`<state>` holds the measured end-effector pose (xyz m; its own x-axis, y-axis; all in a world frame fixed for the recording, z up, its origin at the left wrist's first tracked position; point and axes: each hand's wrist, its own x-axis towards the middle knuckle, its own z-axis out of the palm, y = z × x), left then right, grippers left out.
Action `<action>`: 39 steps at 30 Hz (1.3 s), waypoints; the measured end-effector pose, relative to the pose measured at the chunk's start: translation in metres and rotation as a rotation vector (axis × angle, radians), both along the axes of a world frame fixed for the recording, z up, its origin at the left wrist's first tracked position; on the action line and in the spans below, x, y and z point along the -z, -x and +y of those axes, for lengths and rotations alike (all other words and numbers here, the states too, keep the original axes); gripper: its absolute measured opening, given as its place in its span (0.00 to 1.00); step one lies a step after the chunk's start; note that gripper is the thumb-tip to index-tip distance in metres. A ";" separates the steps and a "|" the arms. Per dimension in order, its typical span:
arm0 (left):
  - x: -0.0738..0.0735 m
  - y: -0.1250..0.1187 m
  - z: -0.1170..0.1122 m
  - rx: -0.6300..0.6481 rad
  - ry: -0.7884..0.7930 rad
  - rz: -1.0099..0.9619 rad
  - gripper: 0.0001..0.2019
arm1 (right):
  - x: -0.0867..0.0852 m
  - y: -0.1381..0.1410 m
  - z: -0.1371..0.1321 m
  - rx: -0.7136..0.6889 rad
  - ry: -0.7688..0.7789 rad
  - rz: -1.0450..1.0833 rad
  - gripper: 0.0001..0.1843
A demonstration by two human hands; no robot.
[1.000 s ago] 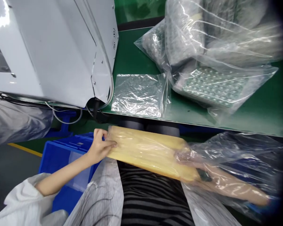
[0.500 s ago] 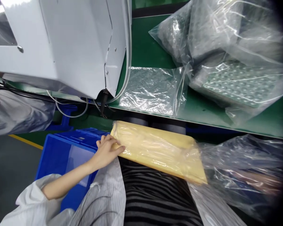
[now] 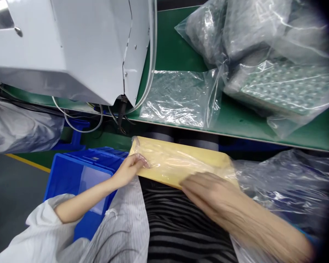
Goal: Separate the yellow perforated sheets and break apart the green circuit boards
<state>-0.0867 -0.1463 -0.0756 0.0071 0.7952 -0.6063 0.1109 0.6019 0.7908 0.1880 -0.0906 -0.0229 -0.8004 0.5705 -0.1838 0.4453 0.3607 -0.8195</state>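
Note:
A long yellow bundle (image 3: 167, 155) in a clear plastic bag (image 3: 285, 171) lies across my lap, in front of the bench edge. My left hand (image 3: 130, 170) grips its left end, thumb on top, with film over the fingertips. My right hand (image 3: 211, 190), slightly blurred, reaches over the right half of the bundle. Its fingers are stretched out and rest on the plastic. The loose part of the bag spreads out to the right, behind my right forearm. What the yellow bundle is made of, I cannot tell.
A green bench (image 3: 175, 54) holds a grey-white machine (image 3: 93, 47), a flat clear bag (image 3: 178, 98) and bagged trays (image 3: 287, 87). Cables (image 3: 76, 128) hang below the machine. A blue crate (image 3: 63, 179) stands to my left. Another person's sleeve (image 3: 22, 124) shows at far left.
My right hand has come from the loose plastic at the far right onto the yellow bundle. My left hand has shifted its hold, with film now over its fingertips.

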 end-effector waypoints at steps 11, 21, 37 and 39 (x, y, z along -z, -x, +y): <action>-0.017 0.015 0.013 0.158 0.087 -0.442 0.11 | 0.032 0.104 0.002 -0.100 -0.143 -0.336 0.15; -0.025 0.019 0.005 0.600 -0.008 0.049 0.33 | 0.023 0.102 0.026 -0.353 -0.161 -0.436 0.17; -0.027 -0.001 -0.013 0.840 -0.377 0.443 0.14 | 0.003 0.100 0.067 -0.383 -0.126 -0.438 0.10; -0.023 -0.013 -0.005 0.834 -0.439 0.482 0.14 | 0.001 0.103 0.068 -0.388 -0.118 -0.438 0.11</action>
<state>-0.0740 -0.1517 -0.0528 0.4868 0.7998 -0.3512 0.7175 -0.1368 0.6830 0.0854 -0.0229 -0.0242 -0.8186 0.2885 -0.4967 0.5502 0.6422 -0.5338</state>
